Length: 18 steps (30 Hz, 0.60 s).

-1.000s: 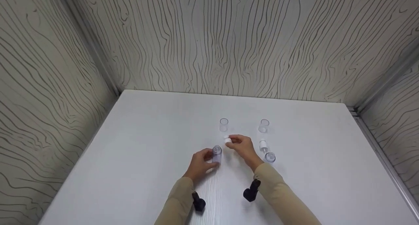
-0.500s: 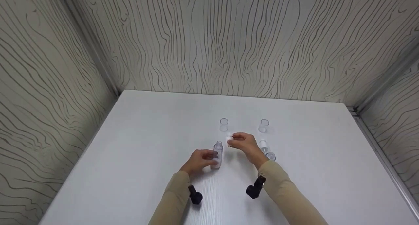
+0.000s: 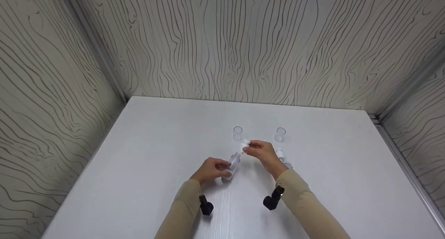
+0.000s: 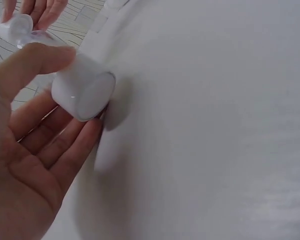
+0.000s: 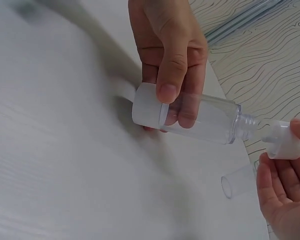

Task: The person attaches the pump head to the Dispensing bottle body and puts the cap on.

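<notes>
The left hand [image 3: 211, 169] has thumb and fingers wrapped round a bottle [image 5: 215, 117], low in the middle of the head view, leaving its neck uncovered. The bottle is tilted, apparently to aim its neck at the white top [image 5: 285, 140], which the right hand [image 3: 261, 151] pinches by its sides so that the tip points at the opening; neck and tip look just apart. The bottle is smooth, clear, plastic-looking, with a threaded neck and white base. Two clear, round cups [image 3: 237, 133] [image 3: 280, 134] sit farther up the pale tabletop [image 3: 156, 145].
</notes>
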Available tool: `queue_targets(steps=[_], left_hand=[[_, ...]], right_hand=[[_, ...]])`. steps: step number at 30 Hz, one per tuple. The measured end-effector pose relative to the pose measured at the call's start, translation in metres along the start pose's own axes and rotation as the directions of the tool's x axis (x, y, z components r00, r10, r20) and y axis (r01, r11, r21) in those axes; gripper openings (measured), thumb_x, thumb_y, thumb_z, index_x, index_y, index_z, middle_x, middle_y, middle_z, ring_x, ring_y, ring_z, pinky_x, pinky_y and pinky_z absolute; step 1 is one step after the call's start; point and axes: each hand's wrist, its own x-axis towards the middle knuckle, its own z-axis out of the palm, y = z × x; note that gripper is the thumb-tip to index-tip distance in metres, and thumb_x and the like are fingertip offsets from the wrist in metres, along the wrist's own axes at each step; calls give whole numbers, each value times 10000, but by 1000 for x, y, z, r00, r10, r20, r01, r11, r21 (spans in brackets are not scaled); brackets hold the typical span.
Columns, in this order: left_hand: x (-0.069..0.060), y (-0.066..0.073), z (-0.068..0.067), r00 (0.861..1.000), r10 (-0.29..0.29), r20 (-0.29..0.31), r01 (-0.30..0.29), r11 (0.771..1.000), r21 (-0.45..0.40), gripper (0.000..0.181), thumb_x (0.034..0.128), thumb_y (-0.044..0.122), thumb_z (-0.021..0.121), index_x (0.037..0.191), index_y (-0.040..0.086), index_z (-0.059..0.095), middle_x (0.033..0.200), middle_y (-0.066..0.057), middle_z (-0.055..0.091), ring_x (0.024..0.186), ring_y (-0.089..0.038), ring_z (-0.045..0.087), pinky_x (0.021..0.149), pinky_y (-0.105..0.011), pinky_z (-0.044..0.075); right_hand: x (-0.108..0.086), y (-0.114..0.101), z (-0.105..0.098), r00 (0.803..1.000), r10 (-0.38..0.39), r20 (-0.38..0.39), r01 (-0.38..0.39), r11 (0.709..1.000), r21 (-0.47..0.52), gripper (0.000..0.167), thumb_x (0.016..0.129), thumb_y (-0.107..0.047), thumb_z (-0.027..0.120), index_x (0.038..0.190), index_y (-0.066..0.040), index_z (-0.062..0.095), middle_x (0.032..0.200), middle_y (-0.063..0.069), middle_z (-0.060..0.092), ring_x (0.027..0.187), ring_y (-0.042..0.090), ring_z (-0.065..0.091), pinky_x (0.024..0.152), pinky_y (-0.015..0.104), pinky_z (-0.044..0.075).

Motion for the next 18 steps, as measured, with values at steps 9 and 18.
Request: queue_targets(steps=[9,18], left_hand=[[1,3,-3,999,21,28,-21,999,26,395,760,226,795,1117,76,719,1035,-82,726,863,-95,596,798,-241,498],[3,6,-1,1000,3,23,-3,1000,21,378,763,228,789,1118,113,724,1039,-39,728,889,-104,606,872,-320,523]], right_hand=[[-1,2,-1,998,-3,58,-4,994,112,418,832,-15,679,1204,132,559,914,-11,714,832,43,657,824,219,576],[-2,5,-3,999,18,36,-19,999,38,420,833,-48,696,1210,94,578,1007,60,741,857,69,677,874,270,572]])
